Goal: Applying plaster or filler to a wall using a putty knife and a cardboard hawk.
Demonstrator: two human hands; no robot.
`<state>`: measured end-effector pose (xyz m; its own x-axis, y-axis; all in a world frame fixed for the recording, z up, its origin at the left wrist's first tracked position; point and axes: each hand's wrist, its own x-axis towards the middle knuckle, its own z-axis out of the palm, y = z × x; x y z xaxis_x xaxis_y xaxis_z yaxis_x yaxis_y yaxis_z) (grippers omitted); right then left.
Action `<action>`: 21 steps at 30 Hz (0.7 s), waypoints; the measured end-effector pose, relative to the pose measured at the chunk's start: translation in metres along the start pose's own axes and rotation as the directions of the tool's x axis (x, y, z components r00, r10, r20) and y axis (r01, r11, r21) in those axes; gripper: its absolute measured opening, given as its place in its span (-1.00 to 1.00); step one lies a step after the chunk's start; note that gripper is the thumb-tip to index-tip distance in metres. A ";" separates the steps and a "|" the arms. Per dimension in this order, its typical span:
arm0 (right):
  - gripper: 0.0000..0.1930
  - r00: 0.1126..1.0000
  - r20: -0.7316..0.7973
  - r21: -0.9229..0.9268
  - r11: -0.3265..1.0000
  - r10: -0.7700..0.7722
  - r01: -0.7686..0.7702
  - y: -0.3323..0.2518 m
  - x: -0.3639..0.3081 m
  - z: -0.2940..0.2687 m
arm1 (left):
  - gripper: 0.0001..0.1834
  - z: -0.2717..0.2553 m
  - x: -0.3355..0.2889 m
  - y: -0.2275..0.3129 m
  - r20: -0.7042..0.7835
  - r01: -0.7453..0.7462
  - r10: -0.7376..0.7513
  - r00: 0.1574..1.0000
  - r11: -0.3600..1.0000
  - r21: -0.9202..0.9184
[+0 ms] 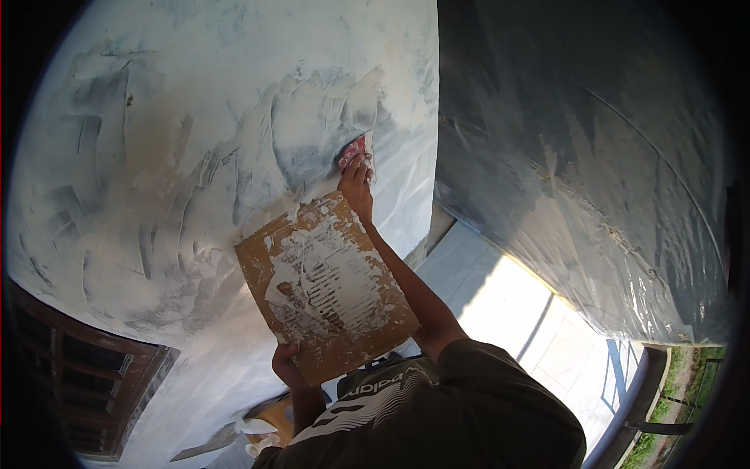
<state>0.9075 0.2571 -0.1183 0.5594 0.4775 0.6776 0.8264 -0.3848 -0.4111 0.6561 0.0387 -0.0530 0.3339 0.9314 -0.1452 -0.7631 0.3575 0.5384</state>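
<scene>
My left hand [289, 367] grips the lower left edge of a flat brown board [269, 246], its thumb on the front face. White putty [328, 273] is smeared thickly over the middle of the board, with ridges and flecks. My right hand [357, 186] reaches up past the board's upper right corner. Its fingers are closed on a scraper [354, 152], a red, putty-spotted tool with a pale strip along its right side. The scraper is at the white wall [312, 102], where putty lies in uneven grey and white strokes. Its working edge is hard to make out.
Clear plastic sheeting [578, 180] hangs at the right. A brown-framed window [86, 375] is at the lower left. Sunlit tiles [516, 305] run toward a railing [664, 427] with grass beyond. A brown box [277, 418] with white plastic stands low behind my left arm.
</scene>
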 end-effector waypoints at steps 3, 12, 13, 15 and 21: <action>-0.27 0.988 0.132 0.239 0.965 0.077 -0.107 -0.016 -0.022 -0.036 | -0.43 -0.014 -0.004 0.009 0.001 -0.013 0.013 1.000 0.999 -0.039; -0.29 0.981 0.114 0.473 0.860 0.156 -0.192 -0.026 0.075 -0.112 | -0.44 -0.006 -0.002 0.004 0.012 -0.018 0.018 1.000 1.000 0.009; -0.27 0.979 0.168 0.428 0.886 0.118 -0.180 -0.032 0.074 -0.104 | -0.43 -0.007 -0.004 0.002 0.000 -0.026 0.026 1.000 1.000 0.002; -0.24 0.993 0.102 0.218 0.973 0.055 -0.076 -0.045 0.064 -0.085 | -0.43 -0.005 -0.005 -0.002 -0.012 -0.030 0.030 0.999 1.000 -0.003; -0.39 0.991 0.122 0.118 0.991 0.053 -0.068 -0.043 0.031 -0.045 | -0.41 -0.006 -0.001 0.001 -0.004 -0.063 0.063 0.998 0.998 -0.014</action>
<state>0.8863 0.2526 -0.0523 0.6062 0.5492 0.5753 0.7885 -0.3206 -0.5248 0.6521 0.0387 -0.0572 0.2833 0.9522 -0.1146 -0.7902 0.2994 0.5347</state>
